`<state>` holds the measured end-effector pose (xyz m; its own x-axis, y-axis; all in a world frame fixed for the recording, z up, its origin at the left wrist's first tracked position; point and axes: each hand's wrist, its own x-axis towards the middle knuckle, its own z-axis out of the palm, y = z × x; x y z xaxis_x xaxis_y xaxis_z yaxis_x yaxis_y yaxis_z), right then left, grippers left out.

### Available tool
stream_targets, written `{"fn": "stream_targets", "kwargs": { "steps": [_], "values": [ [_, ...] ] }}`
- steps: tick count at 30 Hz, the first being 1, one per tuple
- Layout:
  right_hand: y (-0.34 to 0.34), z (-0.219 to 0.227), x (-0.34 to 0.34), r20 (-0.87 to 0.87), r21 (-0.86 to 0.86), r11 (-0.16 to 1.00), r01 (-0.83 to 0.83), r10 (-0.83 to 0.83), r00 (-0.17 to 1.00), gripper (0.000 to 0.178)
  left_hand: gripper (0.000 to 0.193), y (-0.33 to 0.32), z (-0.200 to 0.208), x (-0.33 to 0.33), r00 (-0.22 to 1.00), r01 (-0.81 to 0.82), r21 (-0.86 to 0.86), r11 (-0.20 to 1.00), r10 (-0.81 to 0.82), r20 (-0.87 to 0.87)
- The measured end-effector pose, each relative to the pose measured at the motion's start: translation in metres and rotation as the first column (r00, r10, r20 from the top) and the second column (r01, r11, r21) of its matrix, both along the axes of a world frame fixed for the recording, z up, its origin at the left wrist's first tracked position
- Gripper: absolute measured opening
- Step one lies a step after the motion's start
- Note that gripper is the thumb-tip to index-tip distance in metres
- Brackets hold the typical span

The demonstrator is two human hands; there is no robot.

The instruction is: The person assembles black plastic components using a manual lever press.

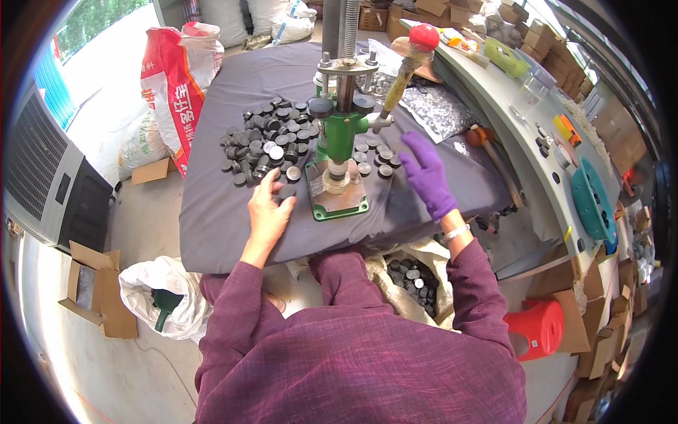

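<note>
A green hand press (pixel 340 145) stands on the dark cloth-covered table in front of me, its square base plate (pixel 340 205) towards me. My bare left hand (pixel 269 206) is left of the base, thumb and fingers apart, fingertips at the near edge of a pile of dark round caps (pixel 272 131). One dark cap (pixel 287 191) shows between thumb and fingers; whether it is touched is unclear. My right hand (pixel 425 173), in a purple glove, hovers open right of the press, fingers stretched out. Beyond it rises the press lever (pixel 400 85) with a red knob. Several loose caps (pixel 385 171) lie between press and glove.
An open sack of caps (pixel 413 279) stands by my right leg, a white sack (pixel 164 290) with a green scoop at left. A clear bag of small pieces (pixel 438 113) and a hammer (pixel 487 145) lie at right. A long bench (pixel 526 106) runs beyond; a red stool (pixel 540 328) stands below.
</note>
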<state>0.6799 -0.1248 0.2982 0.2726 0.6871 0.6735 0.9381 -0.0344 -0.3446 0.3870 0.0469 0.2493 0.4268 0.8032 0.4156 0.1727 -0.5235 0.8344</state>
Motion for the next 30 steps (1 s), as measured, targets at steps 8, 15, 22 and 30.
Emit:
{"fn": "stream_targets", "kwargs": {
  "steps": [8, 15, 22, 30],
  "values": [
    [0.003, 0.136, -0.016, -0.514, 0.566, 0.812, -0.144, 0.484, 0.708, 0.041, 0.081, -0.022, 0.018, 0.063, 0.993, 0.059, 0.047, 0.997, -0.054, -0.105],
    [0.049, 0.204, -0.031, -0.425, 0.51, 0.835, -0.206, 0.452, 0.784, 0.046, 0.092, -0.024, 0.018, 0.074, 0.993, 0.08, -0.107, 0.991, -0.089, -0.08],
    [0.053, 0.217, -0.049, -0.519, 0.554, 0.713, -0.43, 0.7, 0.491, 0.039, 0.095, -0.024, 0.018, 0.079, 0.991, 0.135, -0.222, 0.966, -0.13, 0.038],
    [-0.013, 0.16, -0.099, -0.499, 0.541, 0.783, -0.306, 0.592, 0.633, 0.042, 0.091, -0.022, 0.014, 0.082, 0.975, 0.201, -0.278, 0.939, -0.166, 0.145]
  ]
}}
